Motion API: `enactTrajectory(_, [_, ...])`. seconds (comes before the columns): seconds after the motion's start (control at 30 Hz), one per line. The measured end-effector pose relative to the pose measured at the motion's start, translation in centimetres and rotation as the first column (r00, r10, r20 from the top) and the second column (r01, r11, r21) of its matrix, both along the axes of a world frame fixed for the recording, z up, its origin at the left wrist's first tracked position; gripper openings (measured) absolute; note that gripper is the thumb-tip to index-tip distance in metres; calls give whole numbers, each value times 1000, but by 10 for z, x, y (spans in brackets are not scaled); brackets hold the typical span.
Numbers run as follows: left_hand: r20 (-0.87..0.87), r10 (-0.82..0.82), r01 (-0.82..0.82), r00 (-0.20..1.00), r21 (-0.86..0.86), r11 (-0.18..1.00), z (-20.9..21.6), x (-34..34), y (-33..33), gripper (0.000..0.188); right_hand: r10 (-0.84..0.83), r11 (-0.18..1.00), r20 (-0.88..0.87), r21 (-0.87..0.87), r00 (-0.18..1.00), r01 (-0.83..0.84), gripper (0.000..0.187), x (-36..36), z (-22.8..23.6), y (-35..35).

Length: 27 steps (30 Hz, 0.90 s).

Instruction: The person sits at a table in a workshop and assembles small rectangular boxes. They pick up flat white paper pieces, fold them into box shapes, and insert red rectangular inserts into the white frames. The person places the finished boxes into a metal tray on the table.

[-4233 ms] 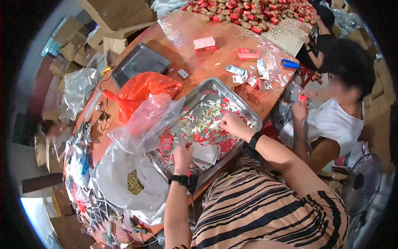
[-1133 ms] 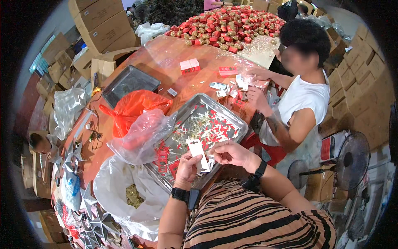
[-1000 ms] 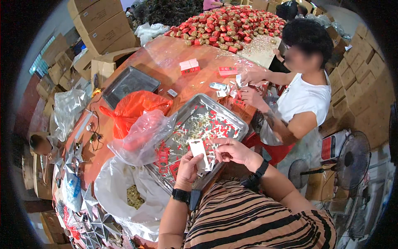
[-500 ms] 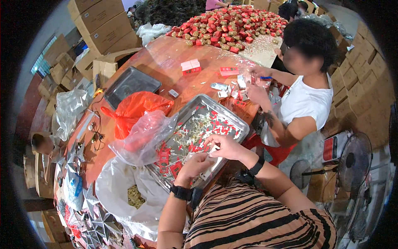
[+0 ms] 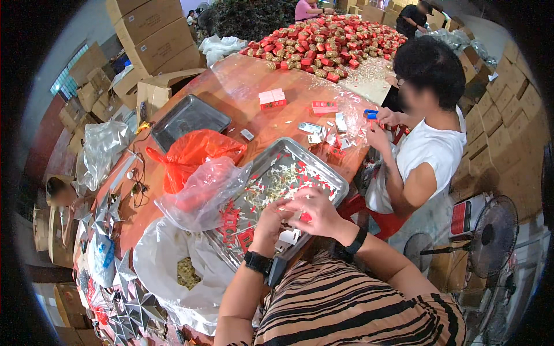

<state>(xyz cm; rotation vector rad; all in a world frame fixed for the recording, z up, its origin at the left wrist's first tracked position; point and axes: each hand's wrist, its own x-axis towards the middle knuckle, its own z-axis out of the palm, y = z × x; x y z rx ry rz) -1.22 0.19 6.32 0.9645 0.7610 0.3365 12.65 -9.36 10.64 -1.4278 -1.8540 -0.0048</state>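
Note:
My left hand (image 5: 272,224) and my right hand (image 5: 316,212) meet over the near part of a metal tray (image 5: 316,157). Their fingertips are pinched close together; whatever lies between them is too small and covered to make out. Strewn across the tray are small red and white pieces (image 5: 314,180), with a heap of thin pale golden bits (image 5: 277,185) among them. Several red printed cards (image 5: 229,222) lie along its left side. Below my fingers, white folded pieces (image 5: 288,237) rest at the tray's near edge.
Left of the tray sit a red plastic bag (image 5: 196,153), a clear bag (image 5: 202,190) and a white sack (image 5: 173,271). A dark tray (image 5: 190,122) lies farther off. At right a co-worker (image 5: 430,138) holds a blue tool (image 5: 370,114). Red-and-gold items (image 5: 329,46) pile up at the back.
My hands have drawn closer together; the white piece that showed between my fingers is out of sight there. The co-worker's hands have shifted, and the view has tilted slightly.

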Motion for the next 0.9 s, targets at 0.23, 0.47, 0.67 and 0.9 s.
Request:
enactTrajectory(0.23, [137, 72, -40, 988, -227, 973, 10, 7, 0, 33, 14, 996, 90, 91, 996, -22, 23, 8, -21, -4])
enactTrajectory(0.47, [-46, -111, 121, 993, 375, 919, 32, 6, -8, 25, -190, 978, -731, -202, 655, 58, 9, 17, -29, -1])
enactTrajectory(0.67, [-139, 110, 49, 984, 811, 584, 12, 20, -8, 17, -241, 904, -807, -389, 539, -178, 5, 28, -42, 7])
enactTrajectory(0.9, [-188, 72, 60, 980, 615, 786, -12, 37, -5, 19, -153, 923, -656, -362, 739, -130, 4, 66, -54, 18])
